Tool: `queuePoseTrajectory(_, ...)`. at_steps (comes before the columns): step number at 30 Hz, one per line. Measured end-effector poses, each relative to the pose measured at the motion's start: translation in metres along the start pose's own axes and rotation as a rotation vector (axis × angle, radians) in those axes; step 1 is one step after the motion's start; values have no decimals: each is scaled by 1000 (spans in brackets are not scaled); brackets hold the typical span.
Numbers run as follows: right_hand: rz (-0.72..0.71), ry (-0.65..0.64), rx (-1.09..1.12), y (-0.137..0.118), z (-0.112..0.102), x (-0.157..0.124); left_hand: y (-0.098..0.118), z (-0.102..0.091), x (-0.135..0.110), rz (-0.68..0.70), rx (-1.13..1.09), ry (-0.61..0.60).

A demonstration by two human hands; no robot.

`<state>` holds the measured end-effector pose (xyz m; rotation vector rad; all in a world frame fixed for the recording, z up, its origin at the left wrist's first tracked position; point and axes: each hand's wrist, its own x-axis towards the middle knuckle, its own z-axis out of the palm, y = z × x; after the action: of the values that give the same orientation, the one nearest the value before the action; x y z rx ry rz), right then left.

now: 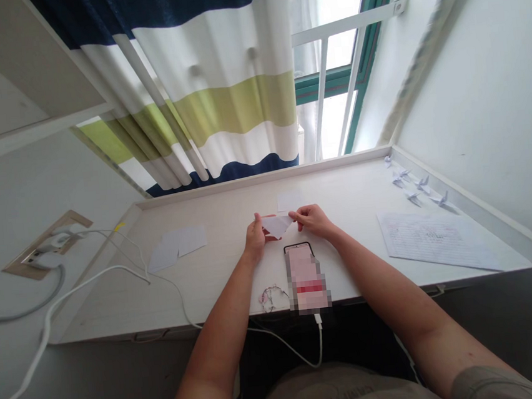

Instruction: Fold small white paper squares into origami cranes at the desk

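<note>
A small sheet of white paper point(278, 225), folded to a triangle pointing down, is held just above the desk between both hands. My left hand point(254, 237) grips its left end, thumb up in front and fingers behind. At the right corner, my right hand point(314, 221) pinches the paper between thumb and fingertips. Behind it a flat white sheet point(289, 200) lies on the desk. Right below the hands rests a phone point(299, 256) with its screen blurred out, and a white charging cable point(319, 326) runs from its lower end.
Loose white sheets point(191, 239) lie on the left of the desk point(229, 203). Several folded paper cranes point(422, 184) stand at the back right, above a written paper pad point(432, 240). A thin beaded string point(271, 296) sits beside the phone. Cables from a wall socket point(47, 245) cross the left edge.
</note>
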<state>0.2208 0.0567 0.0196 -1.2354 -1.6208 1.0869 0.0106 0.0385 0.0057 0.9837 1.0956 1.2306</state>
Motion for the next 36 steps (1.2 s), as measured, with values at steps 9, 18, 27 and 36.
queuePoseTrajectory(9, -77, 28, 11, 7, 1, 3, 6, 2, -4, 9, -9, -40)
queuePoseTrajectory(18, -36, 123, 183, 6, 1, 3, 0, 5, -6, 190, 100, 49)
queuePoseTrajectory(27, -34, 134, 289, 0, 2, 2, 0, 6, -7, 215, 83, 47)
queuePoseTrajectory(36, -63, 67, 234, 2, 3, 0, -5, 5, -3, 276, 175, 116)
